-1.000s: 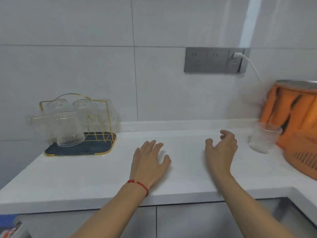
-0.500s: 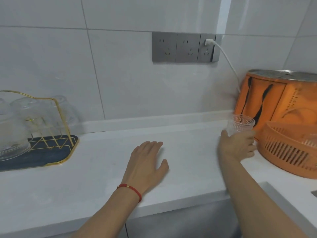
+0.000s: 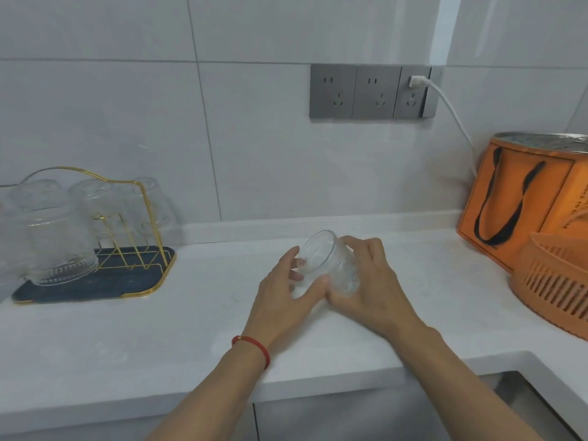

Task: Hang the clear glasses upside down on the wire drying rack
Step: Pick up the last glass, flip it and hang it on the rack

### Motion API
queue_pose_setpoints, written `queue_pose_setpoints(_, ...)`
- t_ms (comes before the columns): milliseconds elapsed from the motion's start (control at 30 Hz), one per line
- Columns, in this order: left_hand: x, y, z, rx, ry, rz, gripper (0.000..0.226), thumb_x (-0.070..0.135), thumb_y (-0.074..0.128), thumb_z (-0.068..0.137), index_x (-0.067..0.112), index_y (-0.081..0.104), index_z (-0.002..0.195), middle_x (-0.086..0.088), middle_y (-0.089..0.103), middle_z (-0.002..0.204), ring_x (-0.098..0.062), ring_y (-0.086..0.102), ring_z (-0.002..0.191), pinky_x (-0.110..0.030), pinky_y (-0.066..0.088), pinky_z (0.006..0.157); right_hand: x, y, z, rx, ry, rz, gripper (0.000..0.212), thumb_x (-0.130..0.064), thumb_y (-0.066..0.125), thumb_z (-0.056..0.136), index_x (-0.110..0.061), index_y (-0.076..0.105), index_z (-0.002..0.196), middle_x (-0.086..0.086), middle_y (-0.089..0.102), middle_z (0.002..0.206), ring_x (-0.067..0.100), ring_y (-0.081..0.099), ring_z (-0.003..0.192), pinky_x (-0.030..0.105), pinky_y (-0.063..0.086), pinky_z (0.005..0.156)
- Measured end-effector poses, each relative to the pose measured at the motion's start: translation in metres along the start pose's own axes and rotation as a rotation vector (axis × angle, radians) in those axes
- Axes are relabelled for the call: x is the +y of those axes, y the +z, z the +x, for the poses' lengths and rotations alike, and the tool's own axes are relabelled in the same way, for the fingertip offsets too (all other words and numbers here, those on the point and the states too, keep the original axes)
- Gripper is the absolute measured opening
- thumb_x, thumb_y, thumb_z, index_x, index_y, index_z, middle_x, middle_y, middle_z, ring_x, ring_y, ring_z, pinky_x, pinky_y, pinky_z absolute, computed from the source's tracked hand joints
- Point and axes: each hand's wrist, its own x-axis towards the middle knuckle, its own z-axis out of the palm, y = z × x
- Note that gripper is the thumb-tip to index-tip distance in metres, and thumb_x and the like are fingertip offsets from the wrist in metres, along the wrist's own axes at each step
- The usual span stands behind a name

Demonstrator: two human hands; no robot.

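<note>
Head view, hands: two hands are meeting at the centre of the frame, both holding one clear glass (image 3: 329, 261). The left hand (image 3: 283, 300) is curling its fingers around the rim side, a thumb lying under the glass; a red string bracelet (image 3: 253, 345) is sitting on its wrist. The right hand (image 3: 366, 281) is cupping the base side, fingers wrapped over the textured wall.

Head view, held glass: one, tilted on its side, mouth facing the upper left of the frame, hanging just above the white bench (image 3: 159, 345).

Head view, rack: one gold wire drying rack (image 3: 140, 224) is standing on a dark tray (image 3: 95, 286) at the left of the frame, well apart from the hands.

Head view, hung glasses: at least four are sitting upside down on the rack; the nearest, largest one (image 3: 59, 246) is reaching down to the tray. The left edge is cutting off any more, so the exact count cannot be told.

Head view, wall: three grey sockets (image 3: 370, 92) are sitting in a row at upper centre, one white plug and cable (image 3: 445, 103) in the rightmost.

Head view, right edge: one orange bag (image 3: 521, 198) with black handles is standing on the bench, one orange slotted basket (image 3: 556, 281) in front of it.
</note>
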Motion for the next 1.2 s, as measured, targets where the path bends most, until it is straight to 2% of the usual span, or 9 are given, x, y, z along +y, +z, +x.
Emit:
queue_pose_setpoints(133,0.000,-0.017,-0.010,0.131,-0.064,-0.249,0.077,0.066,0.076,0.061,0.040,0.058,0.130,0.014,0.069,0.116,-0.002,0.065,0.108,-0.021,0.052,0.089,-0.032,0.017,-0.014,-0.114,-0.153,0.095,0.084,-0.054,0.082,0.071,-0.043,0.044,0.145,-0.013,0.037,0.123,0.001,0.053,0.110,0.016,0.053,0.087)
queue_pose_setpoints(233,-0.007,-0.047,-0.023,0.206,-0.078,-0.394,0.061,0.057,0.080,0.066,0.036,0.066,0.122,0.006,0.072,0.119,-0.011,0.070,0.108,-0.021,0.058,0.080,-0.056,0.022,-0.021,-0.218,-0.020,0.315,0.079,-0.068,0.072,0.080,-0.051,0.038,0.149,-0.019,0.043,0.138,-0.004,0.050,0.127,0.011,0.043,0.099)
queue_pose_setpoints(367,-0.012,-0.096,-0.038,0.162,-0.069,-0.484,0.054,0.052,0.074,0.082,0.020,0.066,0.126,-0.010,0.072,0.123,-0.029,0.070,0.110,-0.050,0.059,0.091,-0.103,0.032,-0.015,-0.368,0.202,0.725,0.050,-0.071,0.054,0.089,-0.056,0.046,0.135,-0.014,0.073,0.119,0.007,0.070,0.110,0.030,0.054,0.092)
queue_pose_setpoints(467,-0.022,-0.135,-0.047,0.262,-0.084,-0.321,0.058,0.064,0.063,0.085,0.026,0.066,0.128,-0.001,0.069,0.128,-0.015,0.070,0.108,-0.045,0.059,0.093,-0.144,0.044,0.002,-0.268,0.193,0.721,0.036,-0.059,0.063,0.092,-0.053,0.053,0.126,0.004,0.072,0.109,0.023,0.072,0.103,0.044,0.060,0.094)
queue_pose_setpoints(567,-0.049,-0.176,-0.058,0.423,-0.060,0.193,0.048,0.060,0.042,0.092,0.027,0.069,0.113,0.007,0.069,0.123,-0.018,0.060,0.118,-0.038,0.048,0.097,-0.179,0.049,0.029,-0.157,0.140,0.651,0.041,-0.049,0.069,0.094,-0.048,0.053,0.131,-0.015,0.062,0.101,0.020,0.068,0.102,0.048,0.057,0.097)
queue_pose_setpoints(667,-0.078,-0.195,-0.062,0.289,-0.149,0.709,0.051,0.051,0.047,0.096,0.021,0.059,0.135,-0.001,0.051,0.152,-0.022,0.037,0.145,-0.042,0.032,0.116,-0.212,0.048,0.064,-0.103,0.048,0.570,0.050,-0.049,0.073,0.090,-0.049,0.054,0.137,-0.016,0.059,0.103,0.019,0.066,0.102,0.045,0.056,0.097)
queue_pose_setpoints(800,-0.095,-0.191,-0.055,0.140,-0.185,0.848,0.061,0.053,0.040,0.095,0.026,0.039,0.150,0.001,0.028,0.166,-0.019,0.015,0.155,-0.049,0.015,0.125,-0.252,0.056,0.104,-0.104,-0.087,0.428,0.060,-0.050,0.073,0.087,-0.046,0.049,0.142,-0.003,0.064,0.122,0.018,0.061,0.113,0.042,0.050,0.101)
queue_pose_setpoints(1067,-0.101,-0.191,-0.057,0.129,-0.181,0.859,0.063,0.053,0.037,0.093,0.020,0.044,0.146,0.000,0.029,0.166,-0.022,0.016,0.155,-0.048,0.016,0.125,-0.284,0.093,0.138,-0.217,-0.205,0.148,0.065,-0.054,0.068,0.083,-0.040,0.054,0.145,-0.004,0.065,0.142,0.022,0.057,0.131,0.046,0.048,0.106)
queue_pose_setpoints(1200,-0.100,-0.189,-0.057,0.143,-0.178,0.840,0.066,0.056,0.036,0.088,0.019,0.049,0.141,-0.001,0.031,0.165,-0.022,0.017,0.154,-0.046,0.018,0.124,-0.287,0.121,0.138,-0.258,-0.217,0.067,0.063,-0.052,0.069,0.083,-0.043,0.056,0.144,0.003,0.067,0.136,0.025,0.057,0.131,0.043,0.049,0.103)
